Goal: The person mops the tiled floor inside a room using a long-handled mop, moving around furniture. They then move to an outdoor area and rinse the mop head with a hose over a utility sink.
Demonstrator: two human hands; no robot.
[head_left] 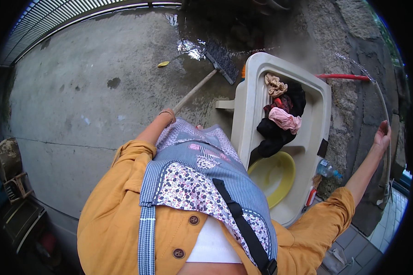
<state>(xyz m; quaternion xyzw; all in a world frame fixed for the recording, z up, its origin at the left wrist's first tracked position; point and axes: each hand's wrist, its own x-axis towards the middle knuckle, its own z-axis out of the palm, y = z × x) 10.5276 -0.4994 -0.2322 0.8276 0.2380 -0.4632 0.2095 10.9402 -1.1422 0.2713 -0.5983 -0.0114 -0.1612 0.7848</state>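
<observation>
My left hand (169,115) is closed around the wooden handle of a broom (195,91). The broom's dark, wide bristle head (221,62) rests on wet concrete at the edge of a puddle. Out to the far right, my right hand (382,135) is wrapped around a grey ribbed hose (381,98). Water jets from the hose's upper end towards the upper left. Between my arms stands a cream plastic sink (323,114). Inside it lie dark clothes (273,137), a pink cloth (285,120), a beige cloth (275,85) and a yellow basin (287,176).
A rough stone wall (344,110) runs behind the sink. Beside the sink's right edge is a clear plastic bottle (326,168). A red pole (344,77) sticks out past the sink. One yellow leaf (163,64) lies on the concrete floor (87,87). Metal bars (64,18) line the far left.
</observation>
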